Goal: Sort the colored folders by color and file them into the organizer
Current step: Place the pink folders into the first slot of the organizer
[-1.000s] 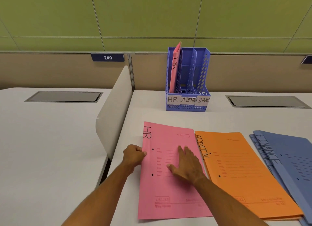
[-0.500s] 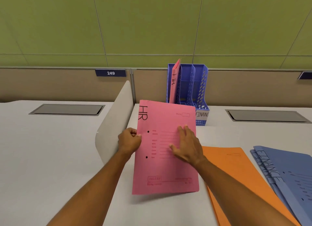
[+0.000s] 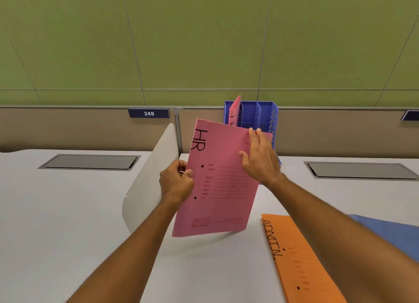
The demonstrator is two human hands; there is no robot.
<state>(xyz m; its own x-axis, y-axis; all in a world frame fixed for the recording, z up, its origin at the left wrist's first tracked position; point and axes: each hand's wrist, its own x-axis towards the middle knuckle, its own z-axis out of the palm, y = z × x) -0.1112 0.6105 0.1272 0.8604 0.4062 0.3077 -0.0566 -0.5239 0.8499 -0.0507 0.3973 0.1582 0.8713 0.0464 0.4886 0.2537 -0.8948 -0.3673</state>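
The pink folder [image 3: 221,180] is up off the desk [image 3: 204,268], right in front of the blue organizer [image 3: 258,115]. Its left slot already has a pink folder [image 3: 234,110] in it; the middle and right slots stand open. White divider [image 3: 152,178] crowds the left; orange folder [image 3: 301,259] lies right.

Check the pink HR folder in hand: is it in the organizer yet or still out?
Out. The pink HR folder is held above the desk, before the blue organizer; left hand pinches its edge.
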